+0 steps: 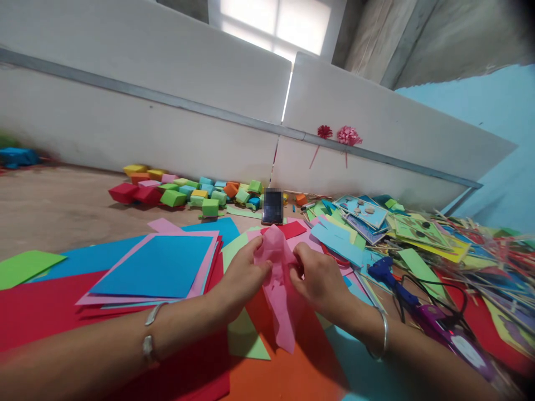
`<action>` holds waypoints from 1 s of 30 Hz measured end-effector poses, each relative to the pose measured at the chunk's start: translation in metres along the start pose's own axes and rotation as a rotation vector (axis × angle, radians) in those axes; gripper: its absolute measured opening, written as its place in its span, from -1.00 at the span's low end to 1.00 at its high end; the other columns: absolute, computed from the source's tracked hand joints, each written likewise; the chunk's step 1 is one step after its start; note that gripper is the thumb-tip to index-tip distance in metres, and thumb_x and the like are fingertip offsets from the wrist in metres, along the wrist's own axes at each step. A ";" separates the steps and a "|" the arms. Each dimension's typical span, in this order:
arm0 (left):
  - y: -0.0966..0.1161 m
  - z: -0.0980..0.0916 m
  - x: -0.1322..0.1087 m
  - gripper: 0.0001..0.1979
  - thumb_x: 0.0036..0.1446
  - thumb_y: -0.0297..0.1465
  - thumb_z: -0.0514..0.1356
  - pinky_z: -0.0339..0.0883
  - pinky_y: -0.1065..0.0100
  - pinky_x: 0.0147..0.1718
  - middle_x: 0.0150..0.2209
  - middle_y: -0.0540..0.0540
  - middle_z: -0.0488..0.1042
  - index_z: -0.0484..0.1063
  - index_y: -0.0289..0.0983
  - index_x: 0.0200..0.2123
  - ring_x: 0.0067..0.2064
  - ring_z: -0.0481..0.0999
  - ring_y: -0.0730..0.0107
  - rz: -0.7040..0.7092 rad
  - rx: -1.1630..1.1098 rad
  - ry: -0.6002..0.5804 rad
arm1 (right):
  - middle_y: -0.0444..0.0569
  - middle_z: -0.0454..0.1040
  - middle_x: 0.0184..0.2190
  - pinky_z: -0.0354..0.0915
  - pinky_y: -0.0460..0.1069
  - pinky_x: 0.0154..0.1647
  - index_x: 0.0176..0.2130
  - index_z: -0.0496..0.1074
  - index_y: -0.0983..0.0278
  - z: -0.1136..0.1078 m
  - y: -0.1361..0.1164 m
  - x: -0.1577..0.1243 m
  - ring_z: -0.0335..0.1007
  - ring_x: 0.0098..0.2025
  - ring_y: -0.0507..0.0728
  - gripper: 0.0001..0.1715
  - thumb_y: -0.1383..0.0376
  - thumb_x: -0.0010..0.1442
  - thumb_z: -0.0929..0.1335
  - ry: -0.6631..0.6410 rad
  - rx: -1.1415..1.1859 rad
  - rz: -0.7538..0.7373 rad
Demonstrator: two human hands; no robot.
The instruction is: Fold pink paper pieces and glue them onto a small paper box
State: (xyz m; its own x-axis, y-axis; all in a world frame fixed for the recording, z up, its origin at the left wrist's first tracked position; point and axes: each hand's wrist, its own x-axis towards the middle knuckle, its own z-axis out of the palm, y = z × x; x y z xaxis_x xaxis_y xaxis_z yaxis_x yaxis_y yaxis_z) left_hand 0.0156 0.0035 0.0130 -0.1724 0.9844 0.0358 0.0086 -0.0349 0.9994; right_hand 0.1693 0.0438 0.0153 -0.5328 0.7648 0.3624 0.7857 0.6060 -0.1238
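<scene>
A crumpled pink sheet of paper (279, 301) is held up between my two hands, its lower end hanging in a narrow tail over orange paper (267, 381). My left hand (246, 273) pinches its left side, thumb pressed on the front. Curled fingers of my right hand (317, 275) grip the right edge. Just beyond the paper a phone (272, 209) stands upright. To the left of my hands lies a stack of coloured sheets with a blue sheet (159, 264) on top.
Several small folded paper boxes (175, 197) line the back left by the white panel (167, 133). At right are a purple and blue glue gun (434, 317) with a black cord, decorated cards (361, 211) and sticks. Two ribbon flowers (349, 135) hang on the panel's rail.
</scene>
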 end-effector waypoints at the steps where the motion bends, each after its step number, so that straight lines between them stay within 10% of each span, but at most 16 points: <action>1: 0.000 0.001 0.000 -0.66 -0.18 -0.41 0.17 0.33 0.36 -0.40 -0.35 -0.01 0.49 0.41 -0.25 -0.22 -0.38 0.44 0.36 -0.014 -0.035 0.012 | -0.09 0.37 -0.54 -0.12 -0.04 -0.50 -0.35 0.27 0.26 0.000 0.000 0.001 0.19 -0.54 0.05 -0.97 0.39 0.12 0.25 -0.009 -0.001 0.002; 17: -0.002 0.001 0.006 -0.78 -0.30 -0.47 0.17 0.24 0.44 -0.44 -0.48 -0.01 0.51 0.50 -0.31 -0.46 -0.43 0.44 0.41 -0.113 -0.069 -0.086 | -0.10 0.40 -0.50 0.02 -0.07 -0.48 -0.34 0.25 0.25 0.004 0.002 -0.001 0.24 -0.50 0.05 -0.89 0.44 0.08 0.26 0.028 0.170 -0.023; 27: -0.004 -0.002 0.008 -0.72 -0.35 -0.53 0.15 0.27 0.40 -0.48 -0.40 -0.07 0.58 0.56 -0.27 -0.47 -0.42 0.48 0.32 -0.029 0.143 -0.045 | -0.12 0.45 -0.39 0.23 -0.07 -0.40 0.08 0.15 0.25 0.010 0.003 -0.001 0.35 -0.44 0.06 -0.37 0.48 0.01 0.32 0.063 0.487 0.043; 30: -0.001 -0.004 0.008 -0.80 -0.26 -0.43 0.20 0.28 0.37 -0.46 -0.40 -0.09 0.57 0.56 -0.27 -0.47 -0.38 0.48 0.27 -0.013 0.159 -0.024 | -0.06 0.44 -0.33 0.23 -0.05 -0.36 -0.13 0.34 0.26 0.007 0.003 0.001 0.33 -0.36 0.07 -0.63 0.46 0.01 0.35 0.094 0.462 -0.012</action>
State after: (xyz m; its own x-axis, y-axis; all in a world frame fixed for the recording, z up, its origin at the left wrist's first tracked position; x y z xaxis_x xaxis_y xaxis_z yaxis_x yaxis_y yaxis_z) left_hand 0.0108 0.0104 0.0123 -0.1501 0.9885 0.0206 0.1627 0.0042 0.9867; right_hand 0.1689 0.0481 0.0088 -0.4938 0.7468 0.4455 0.5459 0.6650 -0.5097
